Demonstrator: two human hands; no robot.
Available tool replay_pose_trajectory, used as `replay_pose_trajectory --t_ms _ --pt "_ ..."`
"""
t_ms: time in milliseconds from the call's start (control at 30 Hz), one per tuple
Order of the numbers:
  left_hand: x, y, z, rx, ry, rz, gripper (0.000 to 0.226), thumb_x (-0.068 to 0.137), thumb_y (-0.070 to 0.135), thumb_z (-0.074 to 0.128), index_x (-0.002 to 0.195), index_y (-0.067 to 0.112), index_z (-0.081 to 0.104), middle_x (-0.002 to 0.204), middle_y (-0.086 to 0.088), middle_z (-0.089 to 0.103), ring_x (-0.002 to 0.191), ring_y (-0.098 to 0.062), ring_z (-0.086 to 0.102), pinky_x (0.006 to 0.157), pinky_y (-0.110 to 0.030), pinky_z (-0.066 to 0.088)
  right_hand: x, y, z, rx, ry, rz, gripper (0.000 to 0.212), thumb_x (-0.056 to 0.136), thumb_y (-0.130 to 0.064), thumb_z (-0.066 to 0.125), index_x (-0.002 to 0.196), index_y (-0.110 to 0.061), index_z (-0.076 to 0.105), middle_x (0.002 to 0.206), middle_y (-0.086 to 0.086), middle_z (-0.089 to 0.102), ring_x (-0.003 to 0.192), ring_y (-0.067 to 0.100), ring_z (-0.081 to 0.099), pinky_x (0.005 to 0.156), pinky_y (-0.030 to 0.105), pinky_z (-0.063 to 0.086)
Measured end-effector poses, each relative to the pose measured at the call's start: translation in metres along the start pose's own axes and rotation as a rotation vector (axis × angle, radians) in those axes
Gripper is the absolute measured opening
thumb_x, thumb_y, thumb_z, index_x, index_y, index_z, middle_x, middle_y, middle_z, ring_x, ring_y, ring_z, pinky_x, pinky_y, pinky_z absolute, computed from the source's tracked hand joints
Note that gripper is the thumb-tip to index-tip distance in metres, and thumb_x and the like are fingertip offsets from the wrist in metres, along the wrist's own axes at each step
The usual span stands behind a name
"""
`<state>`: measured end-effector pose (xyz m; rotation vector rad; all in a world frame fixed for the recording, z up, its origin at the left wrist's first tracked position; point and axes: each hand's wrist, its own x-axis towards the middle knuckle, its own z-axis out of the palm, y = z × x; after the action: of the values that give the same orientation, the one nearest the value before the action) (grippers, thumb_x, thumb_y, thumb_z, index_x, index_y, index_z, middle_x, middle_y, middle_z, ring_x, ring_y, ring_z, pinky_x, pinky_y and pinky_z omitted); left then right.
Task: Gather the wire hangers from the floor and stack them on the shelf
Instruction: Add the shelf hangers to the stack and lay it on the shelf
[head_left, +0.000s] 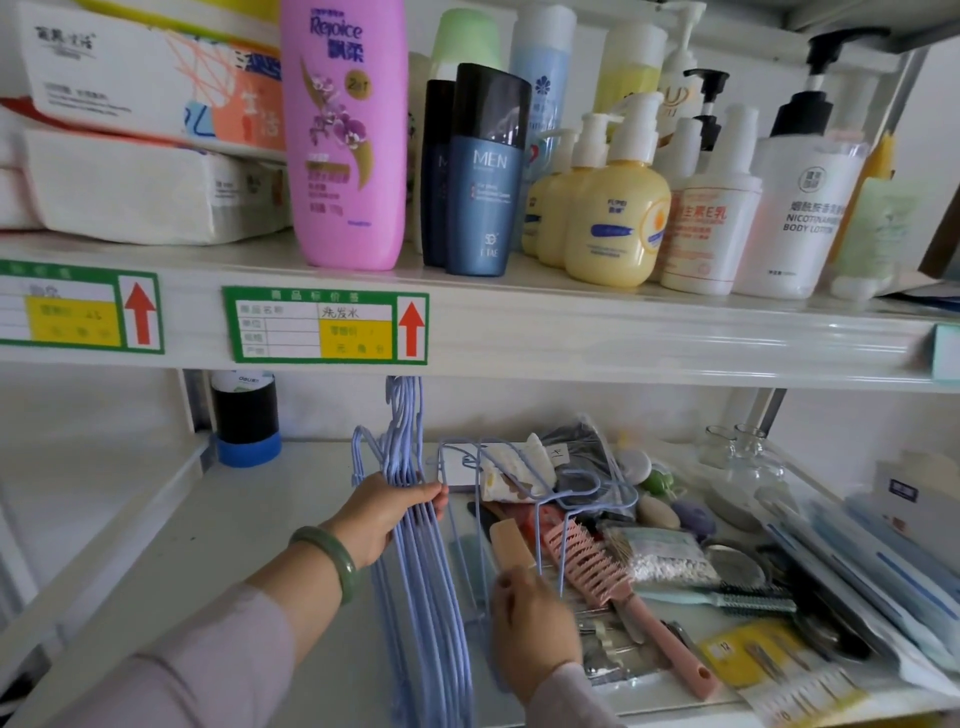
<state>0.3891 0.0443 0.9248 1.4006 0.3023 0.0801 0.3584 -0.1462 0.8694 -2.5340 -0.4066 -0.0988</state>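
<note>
Several light blue wire hangers (423, 587) stand bunched on edge on the lower white shelf (291, 525), hooks pointing up towards the shelf above. My left hand (387, 512) is closed around this bunch near its upper part. More blue hangers (519, 483) lie tilted to the right, resting over a heap of small goods. My right hand (535, 623) holds the lower wire of one of these tilted hangers; its fingers are blurred.
A pink comb (623, 592), a teal brush (748, 600), packets and jars crowd the right of the lower shelf. A black can on blue tape rolls (247, 421) stands at the back left. The upper shelf (571, 327) carries bottles and tissue packs.
</note>
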Motion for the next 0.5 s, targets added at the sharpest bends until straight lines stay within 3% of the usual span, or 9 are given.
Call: replay_pose_trajectory --t_ms 67,100,267,400,500 --pt "-0.001 0.001 0.000 -0.010 0.000 -0.004 0.007 0.082 0.002 0.066 0.079 -0.001 0.071 0.062 -0.006 0.075 0.056 -0.017 0.070 0.054 -0.021 0.058 0.009 0.008 -0.008 -0.242 -0.076 0.119 0.043 0.094 -0.035 0.033 0.122 -0.008 0.052 0.126 0.012 0.054 0.117 0.026 0.051 0.099 0.035 0.044" --pt "-0.003 0.001 0.000 -0.017 -0.003 -0.006 0.006 0.081 0.001 0.066 0.079 -0.001 0.072 0.064 -0.008 0.075 0.056 -0.016 0.071 0.054 -0.021 0.058 0.012 0.012 -0.009 -0.309 -0.127 0.155 0.047 0.095 -0.037 0.034 0.123 -0.005 0.054 0.126 0.012 0.055 0.118 0.026 0.051 0.101 0.036 0.045" --pt "-0.008 0.005 0.002 -0.031 -0.012 -0.044 0.011 0.082 -0.004 0.064 0.074 0.002 0.068 0.067 -0.009 0.073 0.062 -0.018 0.070 0.055 -0.023 0.058 0.019 0.012 -0.011 -0.211 -0.101 0.318 0.031 0.089 -0.032 0.046 0.112 -0.018 0.060 0.114 0.006 0.068 0.107 0.023 0.063 0.088 0.030 0.051" --pt "-0.009 0.003 0.005 -0.037 -0.017 -0.055 0.006 0.084 0.003 0.064 0.079 0.002 0.069 0.060 -0.003 0.074 0.053 -0.009 0.071 0.050 -0.018 0.056 0.019 -0.001 -0.012 0.010 0.035 0.226 0.031 0.086 -0.022 0.043 0.115 -0.023 0.055 0.100 0.008 0.071 0.092 0.027 0.066 0.080 0.033 0.054" --pt "-0.007 0.001 0.005 -0.027 -0.008 -0.038 0.009 0.083 0.010 0.066 0.083 0.002 0.069 0.067 -0.007 0.073 0.057 -0.014 0.070 0.055 -0.021 0.058 0.009 -0.018 -0.008 0.077 0.074 0.037 0.034 0.088 -0.026 0.039 0.117 -0.022 0.057 0.094 0.012 0.073 0.086 0.030 0.067 0.073 0.033 0.054"
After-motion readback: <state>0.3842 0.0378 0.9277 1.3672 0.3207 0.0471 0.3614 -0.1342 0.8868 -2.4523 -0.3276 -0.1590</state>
